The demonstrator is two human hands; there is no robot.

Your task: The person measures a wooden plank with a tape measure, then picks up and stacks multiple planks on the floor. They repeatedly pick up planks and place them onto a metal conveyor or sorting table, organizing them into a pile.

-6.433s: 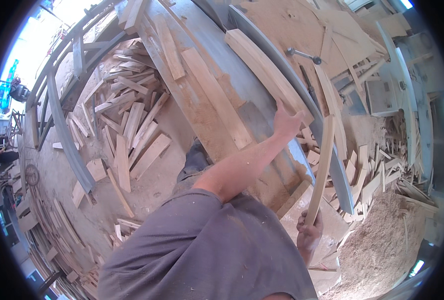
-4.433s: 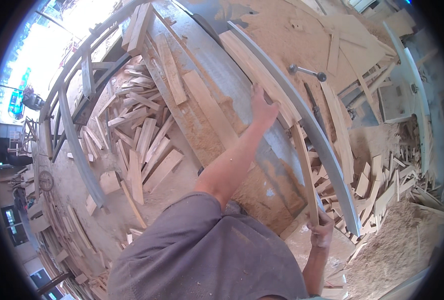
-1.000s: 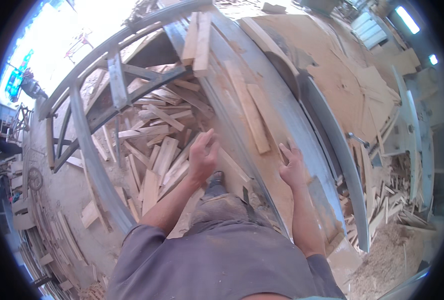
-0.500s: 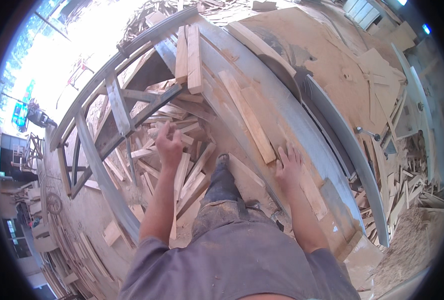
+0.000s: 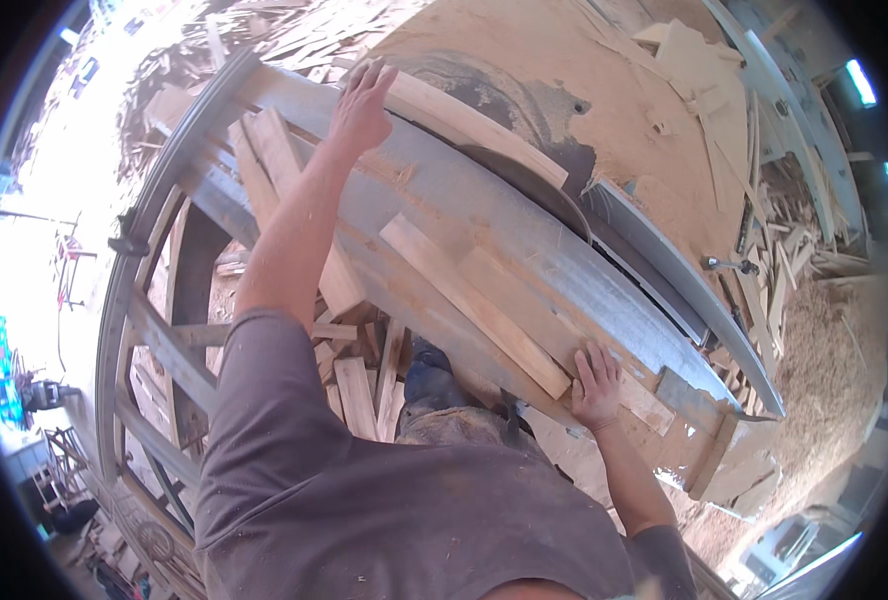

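Note:
My left hand point(image 5: 362, 112) reaches across the metal-topped bench point(image 5: 444, 165), fingers stretched out at the far-left end of a pale wooden board point(image 5: 494, 125). Whether its fingertips touch the board, I cannot tell. Along the board's near side stands a dark, thin curved disc point(image 5: 539, 190), which looks like a circular saw blade. My right hand point(image 5: 596, 385) lies flat on the bench with fingers spread, close beside the near end of a long wooden strip point(image 5: 474, 305). Neither hand holds anything that I can see.
Two stacked timber pieces point(image 5: 284, 165) lie across the bench's left part, partly behind my left arm. An open frame point(image 5: 169, 340) adjoins on the left, over offcuts point(image 5: 356, 395). Beyond the blade are a long curved panel point(image 5: 689, 280) and a sawdust-covered sheet point(image 5: 524, 50).
My left hand has moved from above the offcuts up and across the bench to the far board. My right hand stays by the strip's end. The view has turned and shifted.

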